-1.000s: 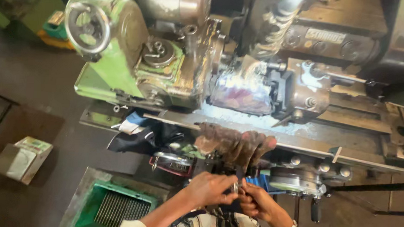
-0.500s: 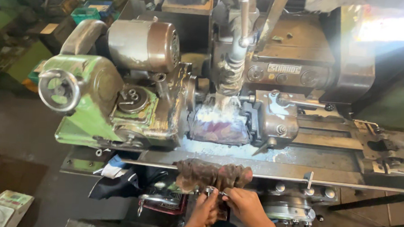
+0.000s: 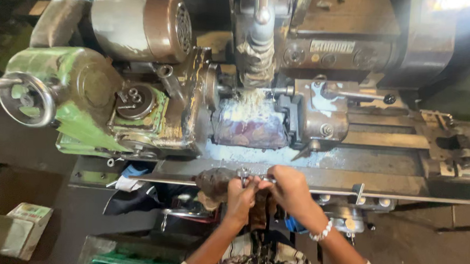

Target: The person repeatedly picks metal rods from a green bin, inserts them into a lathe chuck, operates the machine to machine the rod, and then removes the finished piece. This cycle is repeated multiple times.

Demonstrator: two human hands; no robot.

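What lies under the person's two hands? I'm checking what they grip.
Under the left hand and right hand hangs a dirty rag beside a small metal part; the fingers cover its shape.

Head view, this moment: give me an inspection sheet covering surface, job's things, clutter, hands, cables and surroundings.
Surface: long grey metal machine bed, dusted with pale swarf.
Job's things: small shiny metal part and dark greasy rag at the bed's front edge.
Clutter: blue-and-white cloth hanging below the bed.
Hands: left hand and right hand together, fingers closed on the metal part.
Cables: nothing seen.
Surroundings: green handwheel housing, grey motor, green crate, small carton on the floor.
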